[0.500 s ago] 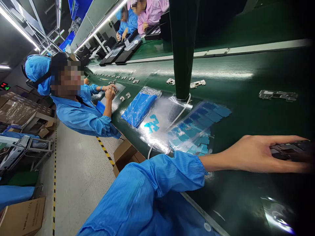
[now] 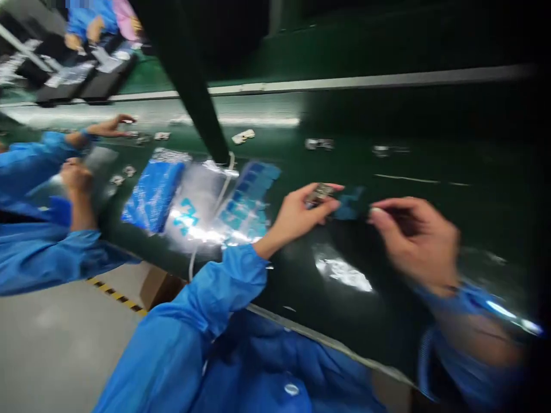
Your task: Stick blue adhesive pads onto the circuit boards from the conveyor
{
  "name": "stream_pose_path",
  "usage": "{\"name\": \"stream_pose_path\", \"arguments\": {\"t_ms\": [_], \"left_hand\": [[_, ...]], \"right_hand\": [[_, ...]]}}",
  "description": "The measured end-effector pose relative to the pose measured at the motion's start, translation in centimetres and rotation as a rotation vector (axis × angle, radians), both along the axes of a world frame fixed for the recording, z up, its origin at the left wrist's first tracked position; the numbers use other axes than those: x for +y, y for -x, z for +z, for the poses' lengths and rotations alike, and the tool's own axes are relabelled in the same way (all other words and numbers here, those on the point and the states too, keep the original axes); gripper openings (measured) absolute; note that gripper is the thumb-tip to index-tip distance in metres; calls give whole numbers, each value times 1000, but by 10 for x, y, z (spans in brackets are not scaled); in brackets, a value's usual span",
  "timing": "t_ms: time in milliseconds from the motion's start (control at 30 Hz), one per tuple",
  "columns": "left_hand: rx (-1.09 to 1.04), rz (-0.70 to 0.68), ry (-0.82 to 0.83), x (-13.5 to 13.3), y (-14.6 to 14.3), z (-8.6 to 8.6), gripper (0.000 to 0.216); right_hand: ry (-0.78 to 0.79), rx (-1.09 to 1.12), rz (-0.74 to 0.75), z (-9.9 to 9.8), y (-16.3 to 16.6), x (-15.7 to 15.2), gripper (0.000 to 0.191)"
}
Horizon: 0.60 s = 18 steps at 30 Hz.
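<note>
I saw my left hand (image 2: 297,215) out over the dark green bench (image 2: 430,160), its grip pinched on a small metal part (image 2: 319,193) between thumb and fingertips, the part held just above the surface. A dark blue piece (image 2: 350,203) sat right beside that part, between my two hands; motion blur kept me from telling whether the left hand was touching it as well. My right hand (image 2: 415,241) came in from the right with the fingers curled toward the blue piece. Something dark lay under its fingertips, but the picture was too smeared there, so I could not tell whether that grip was clenched on anything or released.

To the left of my left sleeve lay a clear sheet of blue stickers (image 2: 245,198), next to it a clear plastic bag (image 2: 193,206) with teal marks, and further left a bag of blue material (image 2: 150,189). A white cable (image 2: 219,192) ran over the clear bag from the foot of a dark post (image 2: 193,80) standing on the bench. Small metal parts (image 2: 243,136) were scattered along the far side of the bench, well apart from my hands. At the left edge a co-worker in a blue smock had one hand (image 2: 77,178) raised over the bench and another hand (image 2: 112,124) reaching toward more small parts.
</note>
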<state>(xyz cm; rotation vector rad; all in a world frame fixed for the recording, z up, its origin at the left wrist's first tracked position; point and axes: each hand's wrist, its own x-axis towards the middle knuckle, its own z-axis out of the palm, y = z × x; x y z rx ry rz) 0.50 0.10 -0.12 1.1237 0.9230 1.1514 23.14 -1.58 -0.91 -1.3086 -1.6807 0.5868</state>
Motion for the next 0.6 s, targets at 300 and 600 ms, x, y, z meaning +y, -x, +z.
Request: {"name": "stream_pose_path", "arguments": {"t_ms": [300, 600], "left_hand": [[129, 53, -39, -6, -4, 12, 21], [-182, -53, 218, 0, -5, 5, 29]], "right_hand": [[-72, -18, 174, 13, 7, 1, 12], [7, 75, 99, 9, 1, 3, 27]]}}
